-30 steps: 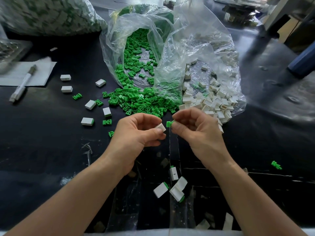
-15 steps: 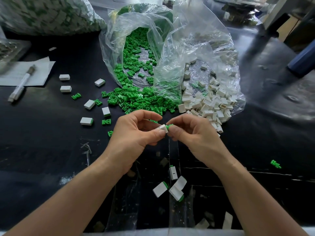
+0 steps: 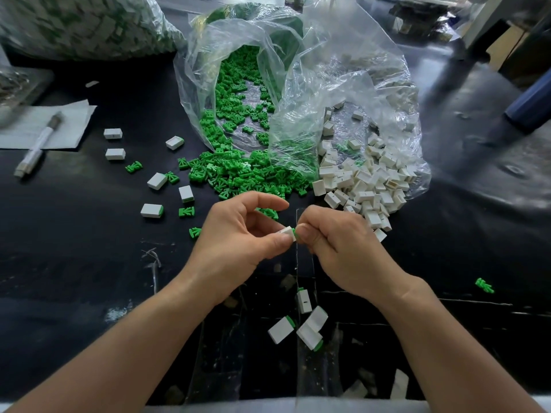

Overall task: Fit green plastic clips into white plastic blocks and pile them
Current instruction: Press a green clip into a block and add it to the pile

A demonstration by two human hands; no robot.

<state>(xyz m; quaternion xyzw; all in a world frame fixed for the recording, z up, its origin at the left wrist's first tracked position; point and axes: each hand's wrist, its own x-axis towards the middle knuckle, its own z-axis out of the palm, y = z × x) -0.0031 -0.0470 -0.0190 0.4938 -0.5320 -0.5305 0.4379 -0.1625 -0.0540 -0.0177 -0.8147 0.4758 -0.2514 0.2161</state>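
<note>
Fingers [image 3: 278, 240] of left hand [image 3: 235, 242] clamp white block [image 3: 286, 233] steady; right hand [image 3: 343, 245], at 3 o'clock, pinches green clip [image 3: 294, 231] into it.

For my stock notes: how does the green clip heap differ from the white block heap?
The green clip heap holds small pronged pieces; the white block heap holds bigger boxes. The green clip heap lies left, the white block heap right. Both spill from clear bags.

Clips [image 3: 238, 174] left of blocks [image 3: 366, 186].
</note>
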